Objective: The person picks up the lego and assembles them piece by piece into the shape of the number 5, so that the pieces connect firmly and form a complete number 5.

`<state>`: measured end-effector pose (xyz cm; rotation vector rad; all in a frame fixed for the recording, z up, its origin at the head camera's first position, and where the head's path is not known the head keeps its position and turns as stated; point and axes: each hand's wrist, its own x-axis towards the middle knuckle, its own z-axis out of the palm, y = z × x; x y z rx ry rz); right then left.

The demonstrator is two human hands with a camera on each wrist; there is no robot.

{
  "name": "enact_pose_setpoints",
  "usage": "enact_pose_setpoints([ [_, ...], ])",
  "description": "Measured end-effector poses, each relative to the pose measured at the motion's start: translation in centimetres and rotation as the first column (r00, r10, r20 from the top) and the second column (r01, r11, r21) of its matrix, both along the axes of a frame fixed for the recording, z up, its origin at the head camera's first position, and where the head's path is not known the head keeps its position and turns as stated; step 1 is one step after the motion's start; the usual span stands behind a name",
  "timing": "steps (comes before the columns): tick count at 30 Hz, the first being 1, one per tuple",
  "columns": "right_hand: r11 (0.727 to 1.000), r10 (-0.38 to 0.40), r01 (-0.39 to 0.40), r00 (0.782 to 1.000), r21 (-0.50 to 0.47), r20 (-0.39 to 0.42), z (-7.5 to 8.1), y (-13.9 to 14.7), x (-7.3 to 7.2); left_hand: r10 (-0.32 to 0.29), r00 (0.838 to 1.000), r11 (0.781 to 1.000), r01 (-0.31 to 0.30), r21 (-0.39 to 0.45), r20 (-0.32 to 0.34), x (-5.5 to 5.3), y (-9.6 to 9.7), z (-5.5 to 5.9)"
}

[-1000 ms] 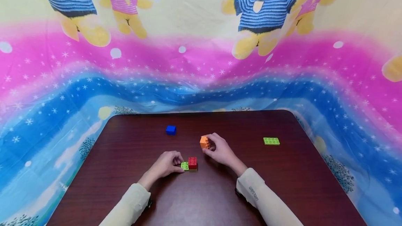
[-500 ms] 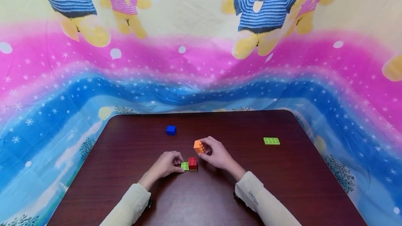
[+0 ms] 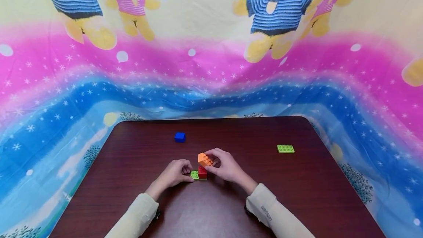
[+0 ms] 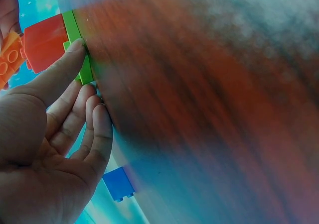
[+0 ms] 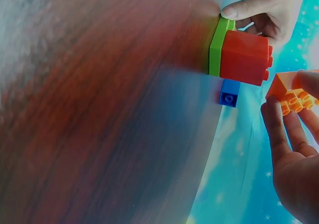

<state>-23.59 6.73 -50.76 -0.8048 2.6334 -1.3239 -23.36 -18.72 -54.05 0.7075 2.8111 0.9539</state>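
Note:
On the table lies a flat green brick (image 3: 194, 175) with a red brick (image 3: 202, 172) standing on its right half. My left hand (image 3: 174, 172) pinches the green brick's left end between thumb and fingers, as the left wrist view also shows. Between the thumb and fingers of my right hand (image 3: 226, 164) is an orange brick (image 3: 205, 159), tilted so that its studs face right. In the head view it overlaps the red brick's top. The right wrist view shows a gap between the orange brick (image 5: 289, 92) and the red brick (image 5: 245, 57).
A blue brick (image 3: 180, 137) lies behind my hands, towards the far edge of the dark wooden table (image 3: 148, 131). Far to the right is another flat green brick (image 3: 285, 149). A printed cloth (image 3: 205, 69) hangs behind and around the table.
My right hand has carried the orange brick left and nearer, from behind the red brick to just over it. The left hand and the green brick have stayed in place.

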Motion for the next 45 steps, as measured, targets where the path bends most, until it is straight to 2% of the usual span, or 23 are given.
enact_pose_setpoints([
  [11, 1.0, 0.02, -0.02, 1.0, 0.015, -0.001, -0.3, -0.4, 0.3, 0.015, 1.0, 1.0, -0.015, -0.003, 0.026, 0.1, 0.0, -0.1],
  [20, 0.999, 0.037, -0.037, 0.999, 0.008, -0.004, -0.4, -0.9, 0.1, 0.022, 0.999, 1.0, -0.021, -0.01, 0.036, -0.3, -0.1, -0.1],
  [30, 0.999, 0.045, -0.044, 0.998, 0.018, -0.042, -0.9, -1.5, 0.0, 0.026, 1.0, 0.998, -0.025, -0.052, 0.008, -0.3, 0.1, -0.1],
  [38, 0.998, 0.039, -0.035, 0.996, 0.048, -0.074, -1.2, -1.5, 0.0, 0.03, 1.0, 0.998, -0.03, -0.054, -0.005, -0.1, 0.2, -0.1],
  [45, 0.999, 0.03, -0.028, 0.996, 0.033, -0.08, -1.6, -1.5, -0.1, 0.021, 1.0, 0.999, -0.021, -0.046, -0.007, -0.1, 0.1, -0.1],
])
